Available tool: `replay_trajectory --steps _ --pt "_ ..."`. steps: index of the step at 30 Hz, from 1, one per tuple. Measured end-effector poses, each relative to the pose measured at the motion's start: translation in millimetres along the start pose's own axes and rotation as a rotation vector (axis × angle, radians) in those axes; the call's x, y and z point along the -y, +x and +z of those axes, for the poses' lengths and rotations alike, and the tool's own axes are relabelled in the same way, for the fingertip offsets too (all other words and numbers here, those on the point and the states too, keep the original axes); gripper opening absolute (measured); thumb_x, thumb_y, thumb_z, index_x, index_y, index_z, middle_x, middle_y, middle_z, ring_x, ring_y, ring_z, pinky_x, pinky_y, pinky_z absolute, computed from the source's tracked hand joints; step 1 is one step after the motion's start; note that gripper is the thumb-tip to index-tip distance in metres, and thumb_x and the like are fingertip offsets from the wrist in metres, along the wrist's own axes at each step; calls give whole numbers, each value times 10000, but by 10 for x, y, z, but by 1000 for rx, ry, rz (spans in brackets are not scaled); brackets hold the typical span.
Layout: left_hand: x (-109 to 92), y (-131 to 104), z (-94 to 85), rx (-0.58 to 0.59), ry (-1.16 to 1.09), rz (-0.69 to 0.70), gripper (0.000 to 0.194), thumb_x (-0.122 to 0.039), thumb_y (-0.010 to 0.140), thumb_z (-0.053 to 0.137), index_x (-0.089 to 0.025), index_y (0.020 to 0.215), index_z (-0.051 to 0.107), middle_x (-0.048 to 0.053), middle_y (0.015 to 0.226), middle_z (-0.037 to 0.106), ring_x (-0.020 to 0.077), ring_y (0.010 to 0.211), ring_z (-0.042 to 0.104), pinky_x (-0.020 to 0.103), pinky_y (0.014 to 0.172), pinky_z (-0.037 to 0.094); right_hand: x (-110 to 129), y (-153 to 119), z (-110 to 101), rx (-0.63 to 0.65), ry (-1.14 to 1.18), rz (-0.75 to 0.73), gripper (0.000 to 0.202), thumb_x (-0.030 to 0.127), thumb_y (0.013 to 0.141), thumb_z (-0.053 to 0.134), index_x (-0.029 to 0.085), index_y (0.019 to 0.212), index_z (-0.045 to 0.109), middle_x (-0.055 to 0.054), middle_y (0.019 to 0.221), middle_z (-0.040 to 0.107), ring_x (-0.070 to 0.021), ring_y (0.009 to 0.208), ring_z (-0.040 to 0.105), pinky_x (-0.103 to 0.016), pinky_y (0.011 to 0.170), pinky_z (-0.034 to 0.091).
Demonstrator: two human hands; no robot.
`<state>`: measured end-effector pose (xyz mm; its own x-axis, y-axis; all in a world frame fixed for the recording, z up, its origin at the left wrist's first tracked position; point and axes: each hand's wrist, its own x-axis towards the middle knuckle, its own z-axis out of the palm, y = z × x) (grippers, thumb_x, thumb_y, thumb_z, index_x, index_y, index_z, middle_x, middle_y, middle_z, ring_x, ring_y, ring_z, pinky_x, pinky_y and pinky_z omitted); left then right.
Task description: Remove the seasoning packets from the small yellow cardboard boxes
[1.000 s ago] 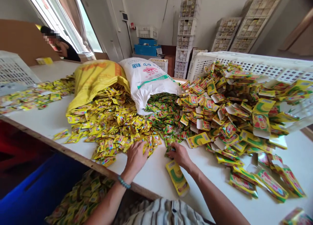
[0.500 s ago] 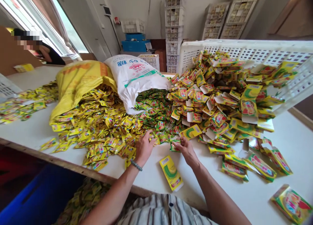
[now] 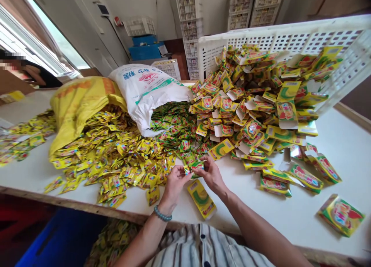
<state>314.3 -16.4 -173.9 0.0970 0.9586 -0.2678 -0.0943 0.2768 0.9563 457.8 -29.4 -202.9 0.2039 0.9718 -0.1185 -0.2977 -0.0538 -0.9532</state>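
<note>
My left hand pinches a small yellow sachet between thumb and fingers. Right beside it, my right hand is closed on a green sachet; the two sachets meet between my fingertips. Just below the hands a yellow and green carton lies on the white table. Beyond my left hand spreads a heap of yellow sachets, spilling from a yellow sack. Green sachets spill out of a white sack beside it.
A white plastic crate lies tipped at the right, with many small cartons pouring out. One carton sits apart at far right. A blue bin stands below the table edge. Another person is at far left; stacked crates stand behind.
My hands have come together, bringing the green sachet in the right hand against the yellow one in the left. The camera view has shifted slightly.
</note>
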Motion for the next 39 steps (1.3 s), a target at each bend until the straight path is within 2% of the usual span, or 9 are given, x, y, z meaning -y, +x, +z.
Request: replay_trajectory --steps 7,12,15,18,21,24,27,35,39 --pt "-36 -63 -67 32 -71 2 428 -217 519 797 -179 850 528 2 770 698 141 740 650 246 718 491 230 -67 29 351 -41 168 367 455 668 762 130 810 668 -28 747 666 -152 683 596 -277 658 469" --pt "-26 -219 -233 89 541 -153 354 -529 729 622 -197 769 505 -13 579 618 154 468 602 234 447 430 278 72 -246 201 -198 312 365 430 570 825 128 719 686 -47 710 688 -160 663 608 -289 651 510" --pt "35 -344 -300 187 806 -193 319 -482 790 561 -191 919 532 6 647 641 170 477 624 258 468 459 282 120 -398 203 -248 485 307 397 579 824 144 683 684 -52 697 690 -177 656 618 -297 605 540" --pt "84 -432 -313 160 1010 70 516 -276 742 631 -176 1220 465 134 1096 644 244 871 692 367 759 534 230 118 -407 232 -211 530 264 386 608 795 168 709 686 -46 720 696 -194 681 634 -299 589 546" --pt "76 -456 -291 319 1246 430 670 -185 669 689 -210 1302 472 166 1424 436 324 1306 434 487 1045 379 153 131 -369 129 -294 420 263 409 634 756 169 689 663 -36 680 679 -178 632 610 -271 544 501" --pt "77 -416 -203 662 1321 647 642 -164 679 675 -247 1294 510 103 1490 392 312 1426 225 494 1132 264 81 190 -401 -7 -483 265 292 437 635 731 161 665 641 -28 625 647 -169 594 571 -252 513 430" --pt "129 -330 -64 813 1298 741 525 -116 730 587 -213 1245 555 111 1392 515 287 1386 326 463 1137 263 32 263 -497 -96 -533 170 320 470 653 700 161 673 623 -23 625 635 -177 618 568 -257 540 406" --pt "93 -99 -146 267 789 261 344 -320 774 649 -231 1104 611 54 887 720 237 799 677 302 715 502 272 237 -535 -97 -271 -18 400 538 739 658 147 814 611 -45 751 646 -167 681 558 -271 618 431" --pt "75 -92 -236 294 406 39 346 -374 711 717 -185 990 639 79 915 721 241 839 669 298 719 506 316 125 -335 129 -143 -40 387 521 721 701 160 836 621 -28 747 638 -174 712 569 -287 663 462"
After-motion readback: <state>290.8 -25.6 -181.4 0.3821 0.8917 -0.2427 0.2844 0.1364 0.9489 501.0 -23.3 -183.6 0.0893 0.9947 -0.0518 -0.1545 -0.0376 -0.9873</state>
